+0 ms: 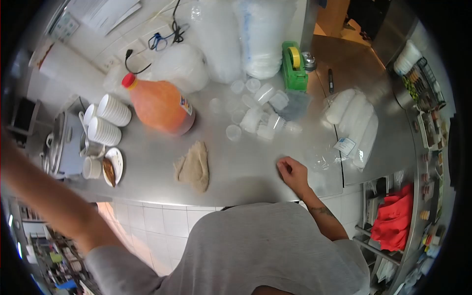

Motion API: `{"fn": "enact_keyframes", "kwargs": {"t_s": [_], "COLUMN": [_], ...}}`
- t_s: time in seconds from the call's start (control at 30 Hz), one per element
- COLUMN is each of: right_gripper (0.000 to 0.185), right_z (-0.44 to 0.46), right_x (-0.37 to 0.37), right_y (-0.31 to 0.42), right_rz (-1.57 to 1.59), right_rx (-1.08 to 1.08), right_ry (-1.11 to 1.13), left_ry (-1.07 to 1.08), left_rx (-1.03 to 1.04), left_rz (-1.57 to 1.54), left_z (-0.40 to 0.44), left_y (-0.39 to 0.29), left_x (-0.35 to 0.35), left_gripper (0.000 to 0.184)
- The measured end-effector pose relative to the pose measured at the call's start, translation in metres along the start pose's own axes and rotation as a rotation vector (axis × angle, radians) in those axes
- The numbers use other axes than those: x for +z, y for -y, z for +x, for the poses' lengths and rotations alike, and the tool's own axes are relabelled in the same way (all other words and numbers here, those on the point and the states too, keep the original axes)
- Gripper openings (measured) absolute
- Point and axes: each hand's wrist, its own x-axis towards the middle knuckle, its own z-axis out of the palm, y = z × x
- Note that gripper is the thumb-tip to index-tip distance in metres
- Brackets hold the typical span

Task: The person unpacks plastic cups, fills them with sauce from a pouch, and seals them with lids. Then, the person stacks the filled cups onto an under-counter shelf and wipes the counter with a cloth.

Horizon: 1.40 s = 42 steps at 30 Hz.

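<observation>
Biggest thing here is the long brushed-steel desk [147, 192] across the middle. Two tall, clear plastic bags of white stuff [268, 44] stand at top centre; one has blue print, too small to read. Then one fat orange plastic jug with a red cap [160, 105], upper left; its label's unreadable too. One clear bag of long white stacks [344, 110] lies right of centre, and I can't make out its white-and-blue label either. Three stacks of ribbed white cups [104, 132] sit on the left. Pile of small clear plastic cups [265, 120], upper centre, with at least four round lids [233, 132] around it. One crumpled beige cloth [192, 167] lies centre-left. One green tape dispenser [296, 82], upper right of centre. Right hand [293, 173] rests on the desk just below the clear cups, grip curled loosely on itself. Left hand's outside the frame, so can't tell its grip. Smallest: one slim black marker [331, 79], upper right.
</observation>
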Motion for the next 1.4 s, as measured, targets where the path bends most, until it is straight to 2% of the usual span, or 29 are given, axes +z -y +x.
{"fn": "enact_keyframes", "kwargs": {"t_s": [0.07,0.17,0.2,0.23,0.3,0.4,0.6,0.7,0.8,0.9,1.0,1.03,1.07,1.13,1.2,1.27,1.3,1.4], "right_gripper": [0.015,0.026,0.032,0.038,0.04,0.045,0.047,0.047,0.05,0.048,0.051,0.054,0.056,0.065,0.064,0.063,0.06,0.052], "right_z": [0.012,0.037,0.045,0.053,0.059,0.051,0.038,0.033,0.032,0.041,0.053,0.054,0.053,0.042,0.037,0.039,0.043,0.064], "right_x": [0.004,0.001,0.002,0.004,0.014,0.042,0.063,0.075,0.079,0.076,0.078,0.077,0.077,0.086,0.091,0.095,0.091,0.081], "right_y": [-0.004,0.064,0.085,0.104,0.132,0.143,0.143,0.143,0.154,0.177,0.183,0.183,0.183,0.177,0.176,0.178,0.182,0.194], "right_rz": [0.288,0.776,0.754,0.726,0.807,0.911,0.69,0.46,0.44,0.549,0.592,0.51,0.426,0.349,0.372,0.476,0.408,0.272], "right_rx": [0.174,0.104,-0.012,-0.128,-0.146,-0.198,-0.245,-0.435,-0.418,-0.479,-0.442,-0.513,-0.579,-0.647,-0.645,-0.66,-0.739,-0.881], "right_ry": [0.098,0.26,0.337,0.414,0.61,0.702,0.682,0.538,0.507,0.301,0.262,0.249,0.245,0.247,0.354,0.459,0.4,0.231], "left_ry": [0.04,0.179,0.235,0.278,0.291,0.315,0.273,0.306,0.314,0.372,0.466,0.504,0.711,0.667,0.78,0.591,0.483,0.394], "left_rx": [-0.208,-0.6,-0.728,-0.789,-0.895,-0.955,-1.078,-1.109,-1.156,-1.222,-1.198,-1.192,-1.156,-0.96,-0.88,-0.829,-0.789,-0.687], "left_rz": [-0.273,-0.642,-0.773,-0.956,-1.104,-1.148,-1.245,-1.325,-1.411,-1.413,-1.31,-1.263,-1.177,-0.849,-0.268,-0.694,-0.9,-0.752], "left_z": [-0.083,-0.208,-0.248,-0.275,-0.317,-0.348,-0.385,-0.401,-0.417,-0.428,-0.408,-0.404,-0.413,-0.397,-0.394,-0.352,-0.333,-0.33], "left_y": [-0.023,-0.042,-0.046,-0.047,-0.044,-0.046,-0.024,-0.003,0.021,0.036,0.028,0.031,0.053,0.037,0.038,-0.001,-0.018,-0.037], "left_x": [0.003,0.024,0.032,0.04,0.043,0.041,0.039,0.048,0.064,0.074,0.086,0.092,0.098,0.099,0.082,0.063,0.055,0.042], "left_gripper": [0.072,0.076,0.077,0.066,0.06,0.056,0.058,0.063,0.061,0.06,0.056,0.055,0.056,0.059,0.058,0.057,0.058,0.055]}}
